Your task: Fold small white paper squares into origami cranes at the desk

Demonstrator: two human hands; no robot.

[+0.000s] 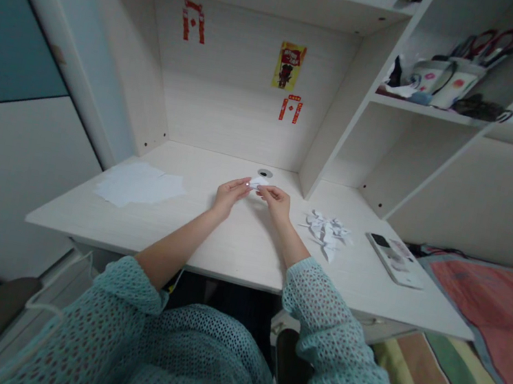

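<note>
Between my two hands is a small folded piece of white paper (259, 182), held just above the desk. My left hand (232, 193) pinches its left side, fingers closed. My right hand (275, 200) grips its right side between thumb and fingertips. The fingers hide part of the paper, so its exact folded form is hard to make out. To the right of my right hand lies a heap of small folded white paper pieces (327, 230). On the left of the desk, flat white paper sheets (139, 185) lie in a loose, overlapping stack.
A phone (395, 261) lies on the right of the white desk (230, 260). Behind my hands is a round cable hole (265, 173). Shelf walls (347, 122) rise at the back. Cups (456, 84) with scissors and pens stand on a shelf at upper right.
</note>
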